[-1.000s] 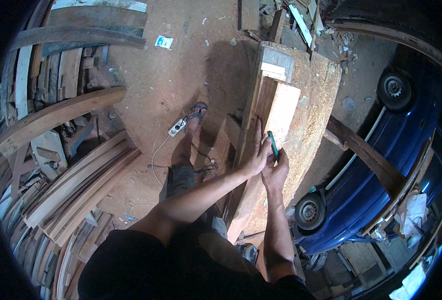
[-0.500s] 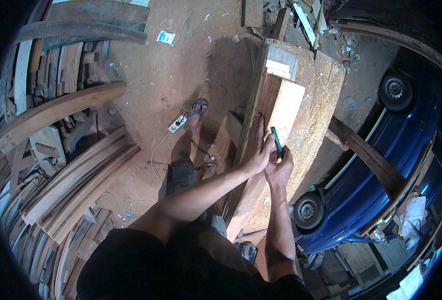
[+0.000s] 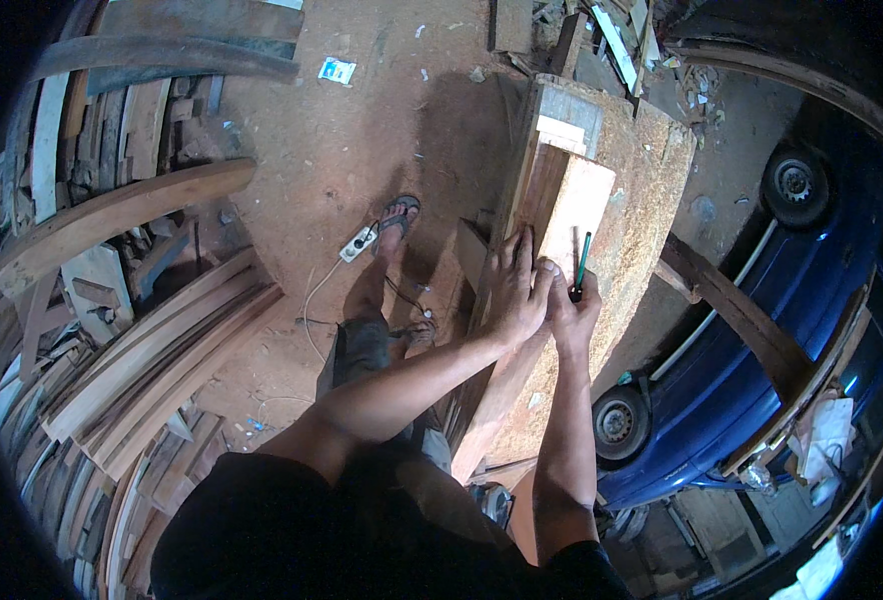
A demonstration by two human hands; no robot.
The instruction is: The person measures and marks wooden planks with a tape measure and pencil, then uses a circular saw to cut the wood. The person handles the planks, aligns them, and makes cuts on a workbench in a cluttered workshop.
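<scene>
My left hand grips a light wooden board, its fingers pressed along the board's darker left side. Just to its right, thumb close beside it, my right hand holds a green pencil, raised at a steep slant over the board's pale face. The board lies lengthwise on a sawdust-covered workbench, with paler offcuts at its far end. The pencil's lower part is hidden in my fingers.
Stacks of planks fill the left side. A power strip with a cable lies by my sandalled foot. A blue car stands to the right, a long timber reaching toward it. Wood scraps lie beyond the bench.
My right hand and the pencil have moved right, and the pencil has tipped the other way, its top now leaning right. My left fingers have shifted slightly along the board.
</scene>
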